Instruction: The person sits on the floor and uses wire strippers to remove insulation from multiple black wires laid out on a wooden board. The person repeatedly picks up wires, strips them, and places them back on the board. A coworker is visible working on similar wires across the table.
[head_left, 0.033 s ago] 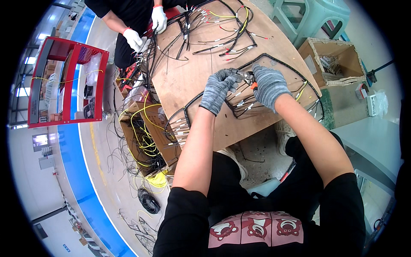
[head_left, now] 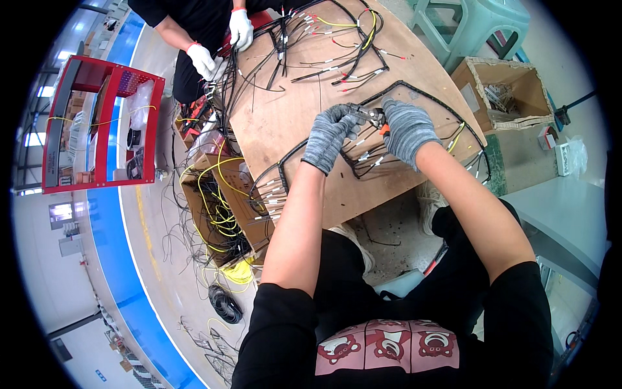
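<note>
My right hand, in a grey knit glove, is closed round orange-handled pliers whose metal jaws point left. Most of the handle is hidden in the palm. My left hand, gloved alike, pinches at the jaws; what lies between its fingertips is too small and covered to make out. Under and around both hands, a black wrapped wire harness lies on the wooden board. Its thin black branches carry white tags, and a short yellow piece shows at the right.
Across the board, a person's white-gloved hands handle another black harness with red-tipped wires. Cardboard boxes of wire stand left below the board. A carton and pale green stools are at right; a red rack stands far left.
</note>
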A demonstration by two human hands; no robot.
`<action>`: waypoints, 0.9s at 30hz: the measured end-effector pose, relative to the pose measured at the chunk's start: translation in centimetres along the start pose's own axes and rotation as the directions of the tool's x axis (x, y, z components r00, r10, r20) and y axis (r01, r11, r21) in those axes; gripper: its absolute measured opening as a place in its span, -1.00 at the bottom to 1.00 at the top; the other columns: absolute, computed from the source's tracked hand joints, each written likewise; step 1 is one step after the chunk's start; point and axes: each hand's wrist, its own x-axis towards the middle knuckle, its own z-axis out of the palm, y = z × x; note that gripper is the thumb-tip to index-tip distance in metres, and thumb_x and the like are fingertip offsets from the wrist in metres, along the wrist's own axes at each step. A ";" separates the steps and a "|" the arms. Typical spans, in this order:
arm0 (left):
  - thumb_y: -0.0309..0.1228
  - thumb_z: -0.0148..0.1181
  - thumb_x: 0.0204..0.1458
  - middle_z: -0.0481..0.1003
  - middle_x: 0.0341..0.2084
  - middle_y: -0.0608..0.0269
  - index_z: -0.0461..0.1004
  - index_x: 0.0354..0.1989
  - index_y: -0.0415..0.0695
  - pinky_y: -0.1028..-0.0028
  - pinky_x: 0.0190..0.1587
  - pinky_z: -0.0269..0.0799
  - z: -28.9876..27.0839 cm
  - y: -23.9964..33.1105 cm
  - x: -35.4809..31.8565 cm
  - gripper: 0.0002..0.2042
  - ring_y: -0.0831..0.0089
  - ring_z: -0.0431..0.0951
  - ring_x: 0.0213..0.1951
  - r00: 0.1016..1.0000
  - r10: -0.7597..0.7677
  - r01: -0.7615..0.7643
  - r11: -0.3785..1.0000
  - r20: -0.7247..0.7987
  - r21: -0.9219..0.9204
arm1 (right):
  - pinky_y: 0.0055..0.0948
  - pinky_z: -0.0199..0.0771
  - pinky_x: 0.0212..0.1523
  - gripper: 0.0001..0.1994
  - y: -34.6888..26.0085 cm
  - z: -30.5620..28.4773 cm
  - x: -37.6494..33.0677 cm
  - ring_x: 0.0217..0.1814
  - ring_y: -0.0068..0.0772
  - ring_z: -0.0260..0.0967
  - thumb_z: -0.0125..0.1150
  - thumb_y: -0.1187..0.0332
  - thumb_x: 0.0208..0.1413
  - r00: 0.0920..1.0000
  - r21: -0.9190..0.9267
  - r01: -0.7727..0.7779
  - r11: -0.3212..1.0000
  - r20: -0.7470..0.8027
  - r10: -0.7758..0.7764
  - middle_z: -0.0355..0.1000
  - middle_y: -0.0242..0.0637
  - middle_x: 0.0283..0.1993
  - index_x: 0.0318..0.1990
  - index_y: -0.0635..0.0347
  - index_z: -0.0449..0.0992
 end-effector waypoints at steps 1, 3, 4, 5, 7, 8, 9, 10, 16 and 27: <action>-0.54 -0.01 0.01 0.48 -0.49 0.30 0.44 -0.26 -0.25 0.67 -0.46 0.38 0.0 0.0 0.0 -0.86 0.65 0.41 -0.51 1.000 0.003 -0.003 1.000 0.002 0.002 | -0.25 0.37 -0.26 -0.72 0.1 0.0 0.0 -0.26 -0.08 0.39 0.08 0.45 -0.19 1.000 0.016 -0.005 1.000 0.014 0.005 0.41 -0.04 -0.33 -0.23 0.28 0.32; -0.54 -0.01 0.01 0.48 -0.49 0.31 0.44 -0.26 -0.25 0.67 -0.46 0.37 0.1 0.1 -0.1 -0.86 0.65 0.41 -0.52 1.000 0.001 -0.001 1.000 0.007 0.010 | -0.24 0.37 -0.26 -0.72 0.2 0.1 0.0 -0.26 -0.08 0.39 0.08 0.46 -0.20 1.000 0.027 -0.004 1.000 0.012 0.003 0.41 -0.04 -0.33 -0.24 0.27 0.32; -0.54 -0.01 0.02 0.48 -0.49 0.31 0.44 -0.26 -0.25 0.68 -0.46 0.36 0.1 0.1 -0.1 -0.86 0.65 0.40 -0.52 1.000 0.000 0.000 1.000 0.010 0.013 | -0.23 0.37 -0.27 -0.72 0.2 0.1 0.0 -0.27 -0.07 0.39 0.09 0.46 -0.20 1.000 0.033 -0.002 0.999 0.011 0.002 0.41 -0.04 -0.33 -0.24 0.27 0.31; -0.54 -0.01 0.02 0.48 -0.49 0.31 0.43 -0.26 -0.25 0.68 -0.46 0.36 0.1 0.2 -0.1 -0.86 0.65 0.40 -0.52 1.000 -0.001 0.001 1.000 0.012 0.013 | -0.23 0.37 -0.27 -0.72 0.2 0.1 -0.1 -0.26 -0.08 0.39 0.09 0.46 -0.20 1.000 0.035 -0.005 0.999 0.014 0.005 0.41 -0.04 -0.33 -0.24 0.27 0.31; -0.54 -0.02 0.02 0.48 -0.49 0.31 0.43 -0.26 -0.25 0.68 -0.46 0.35 0.1 0.3 -0.2 -0.85 0.66 0.40 -0.52 1.000 -0.003 0.003 1.000 0.016 0.012 | -0.23 0.37 -0.26 -0.72 0.1 -0.1 -0.1 -0.26 -0.08 0.39 0.09 0.46 -0.19 1.000 0.040 -0.011 0.999 0.022 0.010 0.41 -0.05 -0.32 -0.24 0.27 0.32; -0.54 -0.02 0.02 0.48 -0.49 0.31 0.43 -0.26 -0.25 0.68 -0.46 0.35 0.1 0.3 -0.2 -0.85 0.66 0.40 -0.52 1.000 -0.002 0.001 1.000 0.017 0.016 | -0.23 0.37 -0.26 -0.72 0.0 -0.2 -0.1 -0.25 -0.08 0.39 0.09 0.46 -0.19 0.999 0.036 -0.016 0.999 0.032 0.015 0.41 -0.05 -0.32 -0.23 0.27 0.32; -0.54 -0.02 0.02 0.48 -0.49 0.31 0.43 -0.25 -0.25 0.68 -0.46 0.35 0.1 0.4 -0.2 -0.85 0.66 0.40 -0.52 1.000 -0.001 0.000 1.000 0.019 0.019 | -0.23 0.37 -0.26 -0.72 0.0 -0.4 -0.1 -0.25 -0.08 0.39 0.09 0.46 -0.19 0.999 0.031 -0.020 0.999 0.042 0.019 0.41 -0.05 -0.31 -0.23 0.27 0.31; -0.54 -0.02 0.02 0.48 -0.49 0.31 0.43 -0.25 -0.25 0.68 -0.46 0.35 0.1 0.4 -0.2 -0.85 0.66 0.40 -0.52 1.000 0.000 0.000 1.000 0.021 0.023 | -0.24 0.37 -0.25 -0.71 0.0 -0.4 -0.1 -0.24 -0.08 0.39 0.09 0.46 -0.19 0.998 0.027 -0.025 0.999 0.051 0.024 0.41 -0.05 -0.31 -0.23 0.26 0.31; -0.54 -0.04 0.03 0.48 -0.49 0.31 0.43 -0.25 -0.24 0.68 -0.46 0.35 -0.1 0.3 -0.1 -0.85 0.65 0.40 -0.52 1.000 0.002 -0.003 0.999 0.024 0.043 | -0.25 0.36 -0.23 -0.70 -0.1 -0.6 -0.2 -0.22 -0.09 0.38 0.08 0.46 -0.19 0.999 0.007 -0.015 1.000 0.039 0.015 0.40 -0.05 -0.29 -0.20 0.27 0.30; -0.53 -0.03 0.03 0.47 -0.51 0.34 0.44 -0.27 -0.22 0.69 -0.47 0.34 0.1 0.0 0.2 -0.86 0.67 0.38 -0.54 1.000 -0.004 0.003 0.999 0.016 0.047 | -0.23 0.37 -0.25 -0.70 0.0 -0.3 0.0 -0.25 -0.06 0.39 0.06 0.46 -0.17 0.998 0.021 -0.036 0.999 0.051 0.035 0.41 -0.03 -0.32 -0.19 0.28 0.29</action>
